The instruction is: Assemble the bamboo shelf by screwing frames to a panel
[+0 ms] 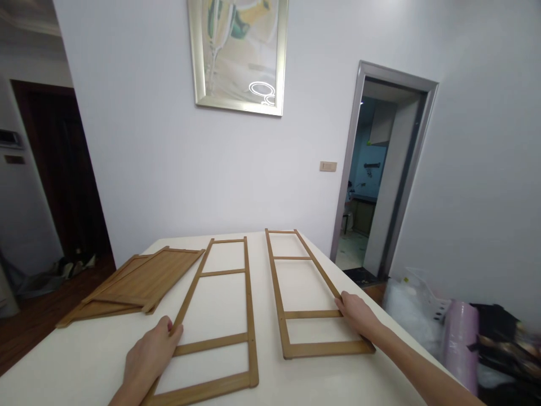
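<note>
From here I see two wooden frames side by side on the desk (296,386), a narrow gap between them. The left hand (152,352) grips the outer rail of the left frame (249,310); the right hand (359,313) pinches that of the right frame (313,314). I can't tell whether either edge is lifted. Each is held by one side only, so I'd handle them gently and level, without twisting the thin rails or nudging the panels (156,276) at left.

Close head-worn view, forward and down over table (316,384) toward wall (236,175).
</note>
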Demonstrator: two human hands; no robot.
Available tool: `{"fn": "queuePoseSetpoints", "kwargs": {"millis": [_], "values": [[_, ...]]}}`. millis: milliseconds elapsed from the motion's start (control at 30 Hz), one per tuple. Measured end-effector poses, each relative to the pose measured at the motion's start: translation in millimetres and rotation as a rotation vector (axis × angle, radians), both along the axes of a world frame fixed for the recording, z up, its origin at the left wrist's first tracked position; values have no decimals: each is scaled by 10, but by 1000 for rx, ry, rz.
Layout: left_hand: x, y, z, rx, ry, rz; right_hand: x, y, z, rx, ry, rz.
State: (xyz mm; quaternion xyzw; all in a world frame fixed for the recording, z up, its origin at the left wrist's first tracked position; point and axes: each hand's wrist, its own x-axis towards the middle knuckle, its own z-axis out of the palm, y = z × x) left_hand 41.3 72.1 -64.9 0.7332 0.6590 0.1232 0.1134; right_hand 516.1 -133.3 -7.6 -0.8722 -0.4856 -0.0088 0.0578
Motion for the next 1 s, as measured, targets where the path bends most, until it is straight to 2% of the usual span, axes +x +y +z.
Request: {"fn": "queuePoseSetpoints", "kwargs": {"millis": [433, 767, 1000], "values": [[-10, 44, -39, 7, -52, 10, -113, 114, -161, -12, -17, 31], [12, 38, 4, 7, -49, -4, -104, 171, -284, 109, -3, 54], [19, 12, 28, 8, -72, -33, -133, 218, -328, 166, 83, 168]]}}
